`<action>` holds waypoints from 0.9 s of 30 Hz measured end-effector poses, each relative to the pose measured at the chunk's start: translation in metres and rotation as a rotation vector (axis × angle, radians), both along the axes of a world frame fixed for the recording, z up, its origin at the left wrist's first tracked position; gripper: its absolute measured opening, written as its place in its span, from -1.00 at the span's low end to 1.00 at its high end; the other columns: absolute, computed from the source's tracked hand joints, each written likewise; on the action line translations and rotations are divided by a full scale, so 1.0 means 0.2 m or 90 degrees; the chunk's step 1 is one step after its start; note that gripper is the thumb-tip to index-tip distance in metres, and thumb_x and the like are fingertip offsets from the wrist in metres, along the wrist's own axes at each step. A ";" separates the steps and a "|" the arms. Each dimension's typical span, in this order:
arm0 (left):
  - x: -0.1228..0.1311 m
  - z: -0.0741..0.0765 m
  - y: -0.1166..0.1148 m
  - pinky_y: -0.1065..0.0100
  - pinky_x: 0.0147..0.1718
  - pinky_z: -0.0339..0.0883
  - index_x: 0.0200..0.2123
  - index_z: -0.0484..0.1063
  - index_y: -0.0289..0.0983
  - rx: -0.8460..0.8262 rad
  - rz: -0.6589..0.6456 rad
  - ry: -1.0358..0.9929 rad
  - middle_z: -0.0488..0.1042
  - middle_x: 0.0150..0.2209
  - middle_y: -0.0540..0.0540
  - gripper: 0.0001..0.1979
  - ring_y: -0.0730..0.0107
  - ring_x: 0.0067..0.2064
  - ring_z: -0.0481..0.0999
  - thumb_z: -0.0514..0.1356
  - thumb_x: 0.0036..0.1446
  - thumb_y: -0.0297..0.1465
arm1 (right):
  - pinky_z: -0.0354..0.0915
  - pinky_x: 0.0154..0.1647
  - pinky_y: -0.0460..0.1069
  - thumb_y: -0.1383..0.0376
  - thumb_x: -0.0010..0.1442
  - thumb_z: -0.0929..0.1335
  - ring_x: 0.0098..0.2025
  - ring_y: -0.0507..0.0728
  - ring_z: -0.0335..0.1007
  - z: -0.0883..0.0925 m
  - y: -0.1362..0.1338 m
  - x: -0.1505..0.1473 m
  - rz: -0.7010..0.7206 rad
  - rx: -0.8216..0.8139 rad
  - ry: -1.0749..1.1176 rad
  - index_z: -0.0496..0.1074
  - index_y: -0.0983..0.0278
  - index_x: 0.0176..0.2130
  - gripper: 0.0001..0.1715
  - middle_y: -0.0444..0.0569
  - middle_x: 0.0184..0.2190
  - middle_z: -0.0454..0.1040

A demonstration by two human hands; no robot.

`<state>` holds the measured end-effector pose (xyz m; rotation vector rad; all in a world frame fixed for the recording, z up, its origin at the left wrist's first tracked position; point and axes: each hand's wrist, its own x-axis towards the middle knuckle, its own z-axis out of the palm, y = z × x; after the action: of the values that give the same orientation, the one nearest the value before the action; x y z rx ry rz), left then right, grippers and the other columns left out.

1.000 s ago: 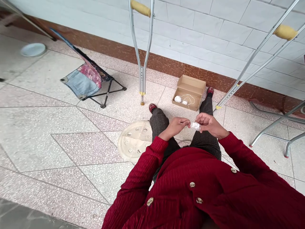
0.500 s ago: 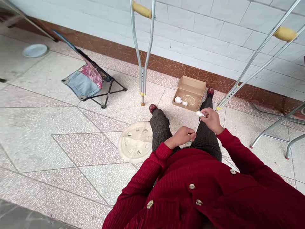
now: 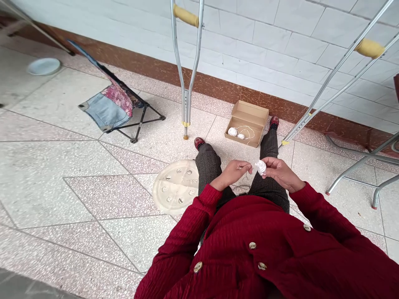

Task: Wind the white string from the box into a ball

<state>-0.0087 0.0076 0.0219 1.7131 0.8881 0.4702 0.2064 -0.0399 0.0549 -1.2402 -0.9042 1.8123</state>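
A seated person in a dark red cardigan (image 3: 249,232) holds both hands over the lap, above grey tweed trousers (image 3: 207,166). The right hand (image 3: 282,172) is partly curled, its fingertips closed on a small white ball of thread (image 3: 260,167), which sits just beside the left hand (image 3: 232,173). The left thumb and forefinger are pinched together close to the ball; whether they grip a strand is too fine to tell. The ball looks light and soft, likely to squash a little, so it would be best held between the fingertips, with any loose end pinched separately. Beyond the knees, an open cardboard box (image 3: 246,112) on the tiled floor (image 3: 62,166) holds 2 more white balls (image 3: 232,132) and a loop of thread (image 3: 249,132). 2 aluminium crutches (image 3: 186,99) stand nearby, and a round plastic lid (image 3: 174,187) lies beside the left knee.
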 end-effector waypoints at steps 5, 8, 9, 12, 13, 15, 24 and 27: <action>0.06 -0.07 -0.07 0.44 -0.23 0.23 -0.48 0.51 -0.32 -0.033 -0.055 -0.010 0.54 -0.43 -0.01 -0.60 0.45 -0.34 0.45 0.04 0.32 -0.29 | 0.45 -0.26 -0.04 0.27 -0.20 0.63 -0.36 0.01 0.44 0.01 0.07 -0.01 -0.154 -0.050 -0.012 0.55 0.26 -0.32 -0.60 -0.13 -0.38 0.53; 0.03 -0.07 -0.08 0.42 -0.23 0.23 -0.50 0.48 -0.31 -0.029 -0.042 0.017 0.54 -0.42 -0.02 -0.59 0.44 -0.34 0.45 0.02 0.32 -0.29 | 0.46 -0.28 -0.03 0.26 -0.25 0.63 -0.37 0.02 0.43 -0.03 0.12 0.00 -0.196 -0.026 -0.042 0.54 0.27 -0.35 -0.58 -0.12 -0.40 0.53; 0.02 -0.06 -0.08 0.42 -0.23 0.23 -0.51 0.47 -0.31 -0.020 -0.033 0.030 0.53 -0.43 -0.02 -0.59 0.44 -0.34 0.45 0.01 0.32 -0.29 | 0.46 -0.29 -0.03 0.25 -0.26 0.63 -0.38 0.02 0.43 -0.04 0.14 0.01 -0.208 -0.013 -0.055 0.54 0.27 -0.35 -0.58 -0.12 -0.40 0.53; -0.01 -0.04 -0.09 0.41 -0.25 0.22 -0.55 0.43 -0.30 0.024 -0.029 0.065 0.50 -0.46 -0.04 -0.58 0.42 -0.35 0.43 0.00 0.31 -0.30 | 0.45 -0.32 0.00 0.23 -0.24 0.60 -0.39 0.03 0.42 -0.11 0.21 0.04 -0.264 0.041 -0.106 0.51 0.27 -0.35 -0.59 -0.11 -0.40 0.52; 0.00 -0.03 -0.10 0.40 -0.25 0.21 -0.56 0.42 -0.30 0.046 -0.035 0.076 0.49 -0.46 -0.05 -0.58 0.41 -0.35 0.42 0.01 0.31 -0.31 | 0.44 -0.33 0.00 0.22 -0.22 0.59 -0.40 0.04 0.41 -0.14 0.23 0.04 -0.290 0.067 -0.132 0.49 0.27 -0.35 -0.60 -0.11 -0.41 0.51; 0.02 -0.01 -0.12 0.39 -0.24 0.22 -0.59 0.38 -0.28 0.093 -0.051 0.101 0.44 -0.51 -0.05 -0.59 0.38 -0.36 0.40 0.02 0.30 -0.32 | 0.41 -0.35 0.02 0.23 -0.17 0.54 -0.40 0.06 0.39 -0.20 0.26 0.05 -0.320 0.137 -0.221 0.46 0.25 -0.34 -0.65 -0.11 -0.42 0.49; 0.00 0.07 -0.01 0.31 -0.04 0.27 -0.51 0.45 -0.26 0.170 -0.043 0.107 0.47 -0.49 -0.05 -0.65 0.37 -0.36 0.41 0.03 0.30 -0.35 | 0.24 -0.36 -0.05 0.45 -0.08 0.41 -0.40 0.04 0.32 -0.28 0.06 0.01 0.169 0.272 -0.417 0.49 0.26 -0.39 -0.84 -0.13 -0.41 0.45; -0.03 0.05 0.05 0.35 -0.14 0.27 -0.43 0.51 -0.29 0.128 -0.008 0.068 0.55 -0.38 -0.08 -0.67 0.35 -0.27 0.47 0.03 0.30 -0.35 | 0.28 -0.35 -0.05 0.34 -0.04 0.50 -0.41 0.03 0.37 -0.17 0.01 0.00 0.191 0.163 -0.223 0.50 0.27 -0.34 -0.81 -0.12 -0.39 0.49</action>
<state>-0.0139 0.0179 0.0310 1.9410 0.9310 0.4773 0.2061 -0.0383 0.0200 -1.3306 -1.5394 1.6553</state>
